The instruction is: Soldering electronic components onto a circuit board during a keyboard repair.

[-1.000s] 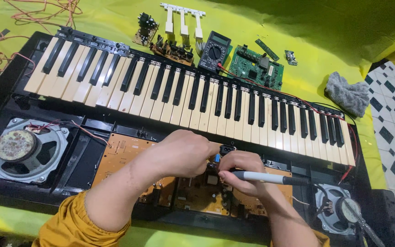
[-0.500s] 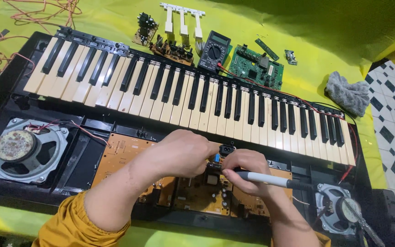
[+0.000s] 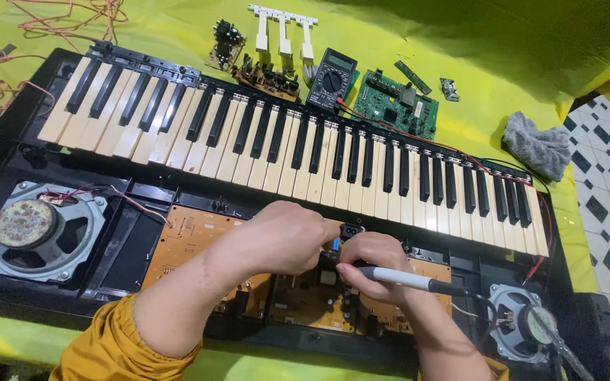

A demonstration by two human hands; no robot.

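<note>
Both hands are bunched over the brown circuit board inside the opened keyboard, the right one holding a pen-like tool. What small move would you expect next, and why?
Probably a slight lowering of the tool tip onto the brown board. The right hand holds it pen-style, with the tip hidden between the two hands, and the left hand pinches something small right beside it, as if steadying a part. That part is hidden, so this is a guess.

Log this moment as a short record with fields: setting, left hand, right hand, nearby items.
Setting: opened electronic keyboard lying on a yellow-green cloth
Left hand: resting on the orange circuit board at the middle of the case
Right hand: gripping a white-and-black soldering iron, tip hidden at the board
Speakers: large speaker at the left end, small speaker at the right
Nearby items: multimeter, green circuit board, grey rag, three loose white keys
</note>
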